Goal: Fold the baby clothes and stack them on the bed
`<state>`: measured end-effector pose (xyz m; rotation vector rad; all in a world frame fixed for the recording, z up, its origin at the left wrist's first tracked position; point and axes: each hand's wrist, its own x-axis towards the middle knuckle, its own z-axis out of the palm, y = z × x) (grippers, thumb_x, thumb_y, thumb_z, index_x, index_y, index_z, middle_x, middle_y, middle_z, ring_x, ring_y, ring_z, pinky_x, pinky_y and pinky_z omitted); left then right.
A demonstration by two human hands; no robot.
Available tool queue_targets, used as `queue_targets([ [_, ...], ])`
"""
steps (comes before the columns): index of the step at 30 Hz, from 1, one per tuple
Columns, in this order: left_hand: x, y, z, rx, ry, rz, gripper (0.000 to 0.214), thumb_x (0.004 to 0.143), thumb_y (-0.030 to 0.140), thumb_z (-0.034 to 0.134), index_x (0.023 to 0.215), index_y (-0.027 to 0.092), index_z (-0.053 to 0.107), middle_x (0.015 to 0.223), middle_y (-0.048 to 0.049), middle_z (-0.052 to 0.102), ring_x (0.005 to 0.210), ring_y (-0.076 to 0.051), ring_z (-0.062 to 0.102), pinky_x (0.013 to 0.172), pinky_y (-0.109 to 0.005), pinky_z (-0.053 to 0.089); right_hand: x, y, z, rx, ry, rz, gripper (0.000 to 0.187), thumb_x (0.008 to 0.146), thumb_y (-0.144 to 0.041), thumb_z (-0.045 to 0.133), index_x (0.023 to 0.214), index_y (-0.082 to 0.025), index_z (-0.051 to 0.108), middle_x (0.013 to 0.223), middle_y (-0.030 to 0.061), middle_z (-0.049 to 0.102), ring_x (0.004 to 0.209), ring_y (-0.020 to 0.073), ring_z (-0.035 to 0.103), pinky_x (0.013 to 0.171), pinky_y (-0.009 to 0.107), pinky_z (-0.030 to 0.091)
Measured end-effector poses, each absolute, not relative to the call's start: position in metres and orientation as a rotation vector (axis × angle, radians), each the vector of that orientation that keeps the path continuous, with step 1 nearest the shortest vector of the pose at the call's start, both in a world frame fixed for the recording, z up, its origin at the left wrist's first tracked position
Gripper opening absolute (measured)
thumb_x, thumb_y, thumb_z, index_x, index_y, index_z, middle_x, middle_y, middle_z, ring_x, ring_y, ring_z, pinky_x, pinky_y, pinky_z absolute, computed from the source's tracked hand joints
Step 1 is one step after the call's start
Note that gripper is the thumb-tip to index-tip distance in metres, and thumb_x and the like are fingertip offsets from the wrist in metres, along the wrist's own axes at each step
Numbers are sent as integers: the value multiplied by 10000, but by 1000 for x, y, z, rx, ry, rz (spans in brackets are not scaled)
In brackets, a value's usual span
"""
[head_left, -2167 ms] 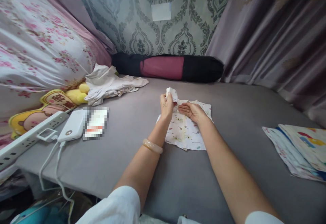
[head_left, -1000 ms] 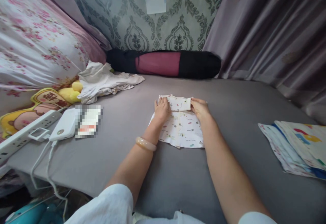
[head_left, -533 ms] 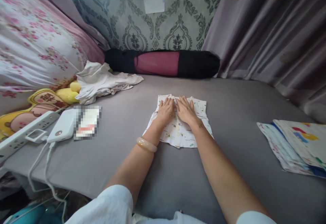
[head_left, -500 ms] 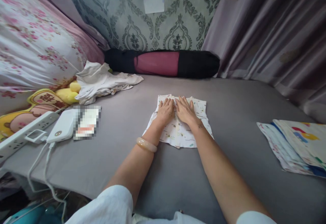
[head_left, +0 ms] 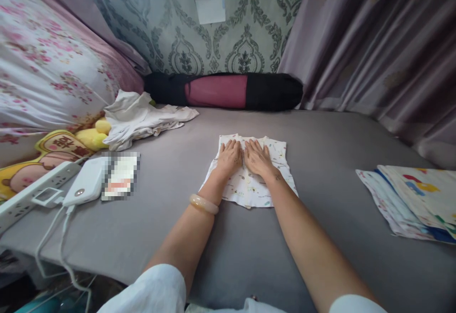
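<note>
A small white printed shirt (head_left: 251, 194) with a buttoned front lies flat on the grey sheet (head_left: 242, 256), straight in front of me. My left hand (head_left: 230, 156) rests palm down on its upper left part, fingers stretched out. Beside it, my right hand (head_left: 257, 157) presses flat on the upper right part, fingers a little spread. The two hands almost meet over the shirt's middle line and cover some of its front. A pale bangle (head_left: 204, 203) circles my left wrist.
Folded clothes (head_left: 409, 199) are stacked at the right. Crumpled white clothes (head_left: 142, 120) lie at the back left, near a yellow plush toy (head_left: 94, 137). A power strip (head_left: 39, 194) and a white power bank (head_left: 87, 182) with cables sit at the left edge. A black-and-red long bag (head_left: 217, 90) lines the wall.
Both hands stay flat on the shirt, with only a slight shift of the fingers. The whole view has moved a little.
</note>
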<state>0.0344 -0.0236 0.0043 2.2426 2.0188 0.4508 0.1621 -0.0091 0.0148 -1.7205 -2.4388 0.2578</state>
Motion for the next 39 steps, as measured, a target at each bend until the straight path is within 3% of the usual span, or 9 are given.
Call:
queue_targets([
  [5,35,-24,2,2247,2071,407,519,1011,369,233,1469,172,379,1552,-129,353,1455,-288,263,1187,-527,163,164,-11,16,-1795,-2353,212,577,1005,-365,174,1516,-131,304,1603,90,224,1479,271,138,1177,554,92],
  [12,33,-23,-2,2271,2061,327,514,1010,403,238,1462,211,391,1538,-123,377,1443,-295,291,1175,-530,185,164,-8,16,-1840,-2369,281,583,1002,-363,157,1521,-135,291,1602,78,232,1478,269,134,1172,557,111],
  [18,33,-25,0,2269,2107,442,466,1004,363,271,1391,174,450,1505,-133,423,1427,-263,324,1177,-507,206,165,-8,18,-1852,-2326,284,588,1001,-368,151,1513,-120,299,1602,97,228,1480,250,127,1177,536,105],
  [23,32,-27,5,2167,2229,483,505,1000,354,237,1435,152,394,1539,-145,369,1461,-273,252,1190,-533,148,172,-3,13,-1982,-2104,145,602,1002,-389,164,1497,-91,331,1595,146,225,1481,287,94,1166,573,42],
  [35,31,-26,6,2075,2223,379,488,990,388,256,1364,157,469,1534,-156,372,1450,-285,274,1165,-533,221,177,3,4,-2110,-2030,236,616,1003,-426,166,1506,-99,308,1582,162,248,1465,289,161,1156,595,66],
  [39,30,-28,8,1997,2319,436,548,989,384,235,1407,81,420,1544,-191,341,1457,-312,248,1177,-549,177,180,2,5,-2129,-1918,146,601,999,-398,199,1495,-85,330,1575,185,253,1465,313,153,1153,586,84],
])
